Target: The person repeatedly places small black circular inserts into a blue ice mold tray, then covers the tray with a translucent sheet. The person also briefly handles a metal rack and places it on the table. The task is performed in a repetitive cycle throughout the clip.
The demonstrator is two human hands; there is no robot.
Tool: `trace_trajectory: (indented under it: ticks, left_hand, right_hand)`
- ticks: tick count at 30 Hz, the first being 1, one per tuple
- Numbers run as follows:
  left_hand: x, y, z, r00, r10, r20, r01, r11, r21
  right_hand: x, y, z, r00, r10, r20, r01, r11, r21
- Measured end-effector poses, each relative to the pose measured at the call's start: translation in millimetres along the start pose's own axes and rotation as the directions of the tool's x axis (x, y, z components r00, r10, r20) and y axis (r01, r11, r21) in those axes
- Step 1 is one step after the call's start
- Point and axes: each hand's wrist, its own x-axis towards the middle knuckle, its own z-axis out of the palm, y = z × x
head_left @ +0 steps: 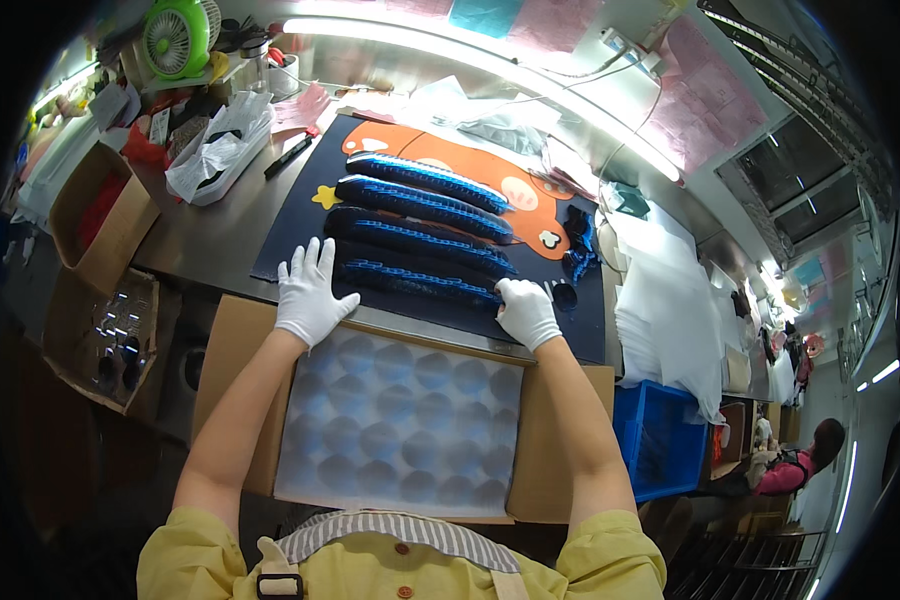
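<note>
Nearest row (415, 282): one, long, dark. Location: near edge of a dark mat (300, 225) on a metal surface (200, 238), between the two hands. Long axis: left to right, dipping slightly toward the person at the right end.

Right hand (530, 315): one, white glove, the nearer of the two. Position: at the right end of the row, which runs away leftward from the fingers. Fingers curled together, tips apparently against that end; whether they grasp it cannot be told.

Left hand (308, 295): one, white glove. Position: just beside the left end, row to its right. Fingers released, spread, nothing held; contact with the row unclear.

Appearance of row: slender, black, tapering toward the ends, a broken line of bright blue glints along its length. Individual parts too fine to tell.

Three similar rows (425, 205): farther from the person, side by side, roughly parallel.

Round dark lens (565, 295): right of the right hand, on the mat.

Cardboard box (232, 345): open, nearer the person, below the row; dimpled pale sheet (400, 440) across its opening.
</note>
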Motion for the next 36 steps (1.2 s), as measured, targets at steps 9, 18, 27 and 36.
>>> trace_trajectory:
  ticks: [9,18,27,36]
  left_hand:
    - [14,47,16,0.99,0.142,0.022,-0.112,0.854,-0.508]
    - [-52,51,-8,0.945,-0.324,0.046,-0.089,-0.389,-0.917]
    - [-116,90,-32,0.966,-0.258,-0.023,-0.127,-0.393,-0.911]
    - [-177,71,-7,0.976,-0.181,0.123,0.069,-0.279,-0.958]
  right_hand:
    - [88,-146,23,0.934,-0.103,-0.343,0.243,0.887,0.393]
    - [79,-205,-7,0.879,0.459,-0.124,-0.103,0.44,0.892]
    - [-43,-260,-24,0.855,0.518,0.017,-0.07,0.083,0.994]
    - [-103,-220,-37,0.785,0.169,0.596,-0.619,0.246,0.746]
